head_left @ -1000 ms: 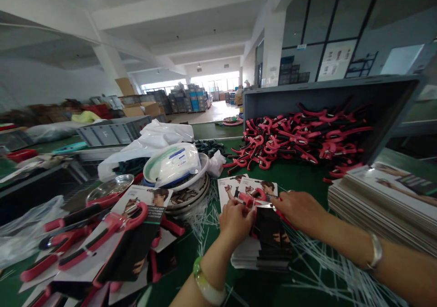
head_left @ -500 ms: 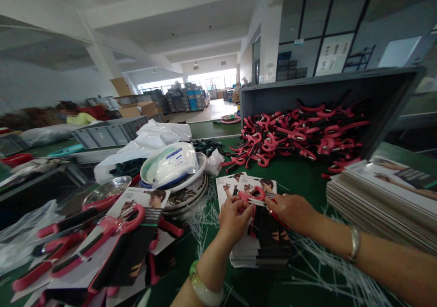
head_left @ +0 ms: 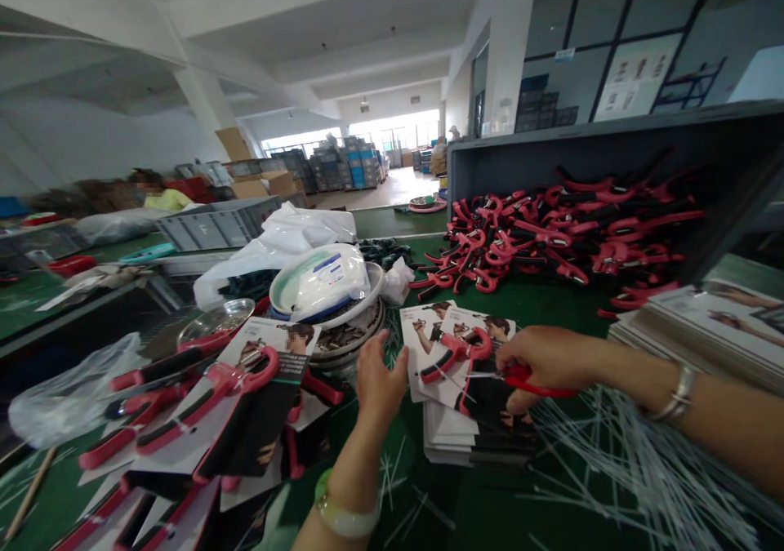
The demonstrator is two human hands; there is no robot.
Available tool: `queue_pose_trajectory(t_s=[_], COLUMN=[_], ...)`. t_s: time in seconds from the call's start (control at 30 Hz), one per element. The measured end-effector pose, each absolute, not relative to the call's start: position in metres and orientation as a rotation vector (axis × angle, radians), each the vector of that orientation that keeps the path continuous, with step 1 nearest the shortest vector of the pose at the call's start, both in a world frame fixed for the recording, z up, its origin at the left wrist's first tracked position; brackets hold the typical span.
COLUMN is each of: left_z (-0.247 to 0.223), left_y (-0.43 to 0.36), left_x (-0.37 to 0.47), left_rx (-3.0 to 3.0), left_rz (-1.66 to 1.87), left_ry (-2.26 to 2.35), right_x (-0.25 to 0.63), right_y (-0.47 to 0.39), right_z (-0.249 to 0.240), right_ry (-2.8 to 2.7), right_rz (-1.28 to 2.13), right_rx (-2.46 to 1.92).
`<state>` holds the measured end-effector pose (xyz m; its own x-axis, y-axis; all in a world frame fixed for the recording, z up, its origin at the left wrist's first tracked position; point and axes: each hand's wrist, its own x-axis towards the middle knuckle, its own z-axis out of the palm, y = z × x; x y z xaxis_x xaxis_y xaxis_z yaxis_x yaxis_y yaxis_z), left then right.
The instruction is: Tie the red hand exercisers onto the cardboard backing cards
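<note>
My left hand (head_left: 380, 375) is raised just left of the card stack, fingers apart and nothing in it. In my right hand (head_left: 539, 363) are red-handled scissors (head_left: 545, 382), their blades pointing left over the top card. On that printed card (head_left: 450, 322) lies a pink and black plier-shaped tool (head_left: 456, 351). Another printed card (head_left: 416, 331) shows partly beneath it, and the card stack (head_left: 450, 437) is under both. Whether a tie holds the tool to its card is too small to tell.
A tipped grey crate (head_left: 456, 179) spills many similar tools (head_left: 527, 233) behind the stack. Carded tools (head_left: 226, 404) are piled at left, beside bowls (head_left: 376, 286). Loose white plastic ties (head_left: 637, 461) lie at right, near a tall card pile (head_left: 667, 331).
My left hand has let go of the tool on the card and moved left, opening. My right hand, with the scissors, has shifted slightly right. The camera view has turned a little left.
</note>
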<state>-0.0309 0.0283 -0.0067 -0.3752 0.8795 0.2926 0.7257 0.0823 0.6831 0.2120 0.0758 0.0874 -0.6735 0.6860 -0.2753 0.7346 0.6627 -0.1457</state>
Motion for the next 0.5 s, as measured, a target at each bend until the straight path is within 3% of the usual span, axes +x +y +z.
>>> queue_pose_trajectory(t_s=[0.13, 0.5], left_z=[-0.009, -0.023], left_y=[0.018, 0.031], left_x=[-0.016, -0.021], left_rx=[1.720, 1.537], left_rz=[0.925, 0.973], left_ry=[1.919, 1.699], right_x=[0.181, 0.153], right_y=[0.083, 0.111], right_z=[0.100, 0.095], right_ry=[2.569, 2.482], right_rz=[-0.438, -0.502], right_rx=[1.096, 0.913])
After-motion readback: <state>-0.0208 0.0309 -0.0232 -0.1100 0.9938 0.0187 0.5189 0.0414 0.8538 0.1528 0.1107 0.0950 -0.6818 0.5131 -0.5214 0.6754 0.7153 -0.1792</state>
